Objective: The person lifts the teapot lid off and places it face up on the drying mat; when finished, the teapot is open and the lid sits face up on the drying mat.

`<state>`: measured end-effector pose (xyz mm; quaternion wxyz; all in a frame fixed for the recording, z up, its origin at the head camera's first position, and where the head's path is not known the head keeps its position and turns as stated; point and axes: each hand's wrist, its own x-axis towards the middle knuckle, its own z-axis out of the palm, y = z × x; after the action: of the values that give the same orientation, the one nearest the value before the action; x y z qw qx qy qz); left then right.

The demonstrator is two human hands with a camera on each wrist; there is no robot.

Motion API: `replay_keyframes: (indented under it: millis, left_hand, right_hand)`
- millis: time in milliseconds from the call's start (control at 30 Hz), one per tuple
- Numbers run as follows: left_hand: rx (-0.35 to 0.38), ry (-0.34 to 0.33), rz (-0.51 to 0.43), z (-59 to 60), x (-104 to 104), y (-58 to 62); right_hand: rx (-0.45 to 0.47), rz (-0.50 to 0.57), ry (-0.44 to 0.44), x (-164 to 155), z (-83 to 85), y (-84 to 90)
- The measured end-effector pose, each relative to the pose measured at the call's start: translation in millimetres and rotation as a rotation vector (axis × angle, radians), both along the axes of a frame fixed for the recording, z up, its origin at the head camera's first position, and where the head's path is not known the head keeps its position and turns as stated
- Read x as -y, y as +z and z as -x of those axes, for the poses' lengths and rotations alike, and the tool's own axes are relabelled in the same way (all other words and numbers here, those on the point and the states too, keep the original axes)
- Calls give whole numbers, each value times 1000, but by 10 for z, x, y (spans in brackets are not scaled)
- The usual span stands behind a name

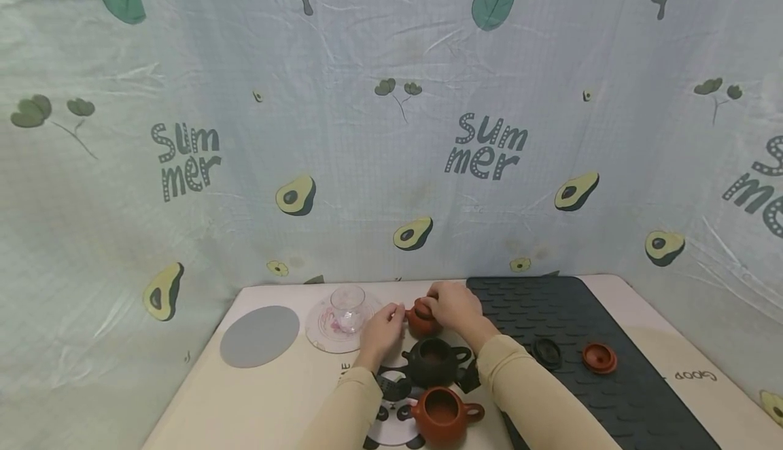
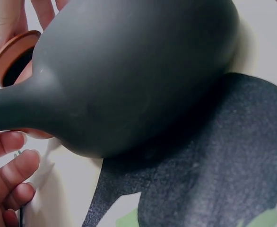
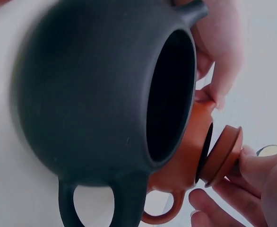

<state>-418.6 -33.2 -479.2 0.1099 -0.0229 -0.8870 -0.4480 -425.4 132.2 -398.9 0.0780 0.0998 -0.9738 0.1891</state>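
At the back of the table stands a small reddish-brown clay teapot (image 1: 422, 328). My left hand (image 1: 383, 333) pinches its spout between thumb and fingers. With thumb and fingertips, my right hand (image 1: 455, 308) holds the matching lid (image 3: 223, 155), which is tilted at the pot's mouth in the right wrist view. A black teapot (image 1: 422, 368) without a lid sits just in front and hides part of the small pot in both wrist views. Nearest to me is a larger reddish-brown teapot (image 1: 438, 431), also uncovered, its handle to the right.
A black lid (image 1: 546, 353) and a reddish-brown lid (image 1: 599, 358) lie on the dark ridged mat (image 1: 550, 321) at right. Left of my hands, a clear glass cup (image 1: 347, 308) stands on a patterned plate (image 1: 318, 331). A grey oval (image 1: 259, 336) lies farther left. Behind hangs a printed curtain (image 1: 355, 164).
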Motion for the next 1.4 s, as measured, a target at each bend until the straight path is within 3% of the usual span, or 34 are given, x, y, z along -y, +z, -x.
replay_keyframes:
  millis: [367,867,1400]
  left_hand:
    - [2,2,9,-8,10,-30]
    - [19,-9,-4,-35,14,-2]
    - [27,-9,-13,-37,25,-25]
  right_hand:
    - [13,66,-38,31,-31,-18]
    - [60,241,-108,-40,-27,-70]
    - [27,355,-139,-6,-39,-86]
